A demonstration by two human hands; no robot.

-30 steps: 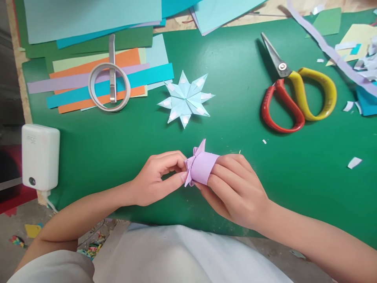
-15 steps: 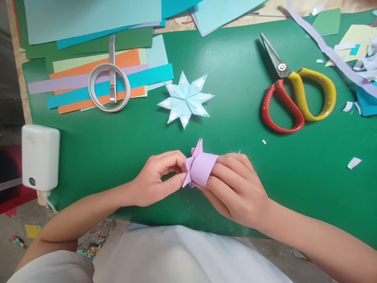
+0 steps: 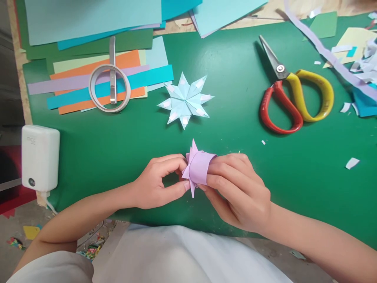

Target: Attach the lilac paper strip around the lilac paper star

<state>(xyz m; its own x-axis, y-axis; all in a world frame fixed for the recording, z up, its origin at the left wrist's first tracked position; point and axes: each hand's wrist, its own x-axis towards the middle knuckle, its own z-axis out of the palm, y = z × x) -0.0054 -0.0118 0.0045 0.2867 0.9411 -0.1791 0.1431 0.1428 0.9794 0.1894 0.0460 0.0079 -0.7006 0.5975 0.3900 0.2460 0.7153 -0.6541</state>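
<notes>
- Since the earlier frames the folded lilac paper piece with a curled band and pointed petal-like flaps [image 3: 198, 168] has turned a little between the hands: one point now juts down towards the person, where before the flaps showed mostly at the top.
- The left hand [image 3: 156, 182] pinches the pointed flaps, thumb and forefinger pressed together on the paper's left edge, the other fingers curled in.
- The right hand [image 3: 238, 192] has its fingers tucked into the curled band, gripping it from the right, thumb underneath.
- The piece is held just above the green table mat [image 3: 118, 145], near its front edge, below the pale blue folded paper star [image 3: 185, 100].
- Red- and yellow-handled scissors [image 3: 294, 94] lie well apart to the right; a tape roll [image 3: 109, 88] rests on coloured paper strips [image 3: 73, 82] to the left.
- Risk, as I judge it: too hard a pinch could crease or tear the thin flaps, and the band could spring open if the right fingers slacken.
</notes>
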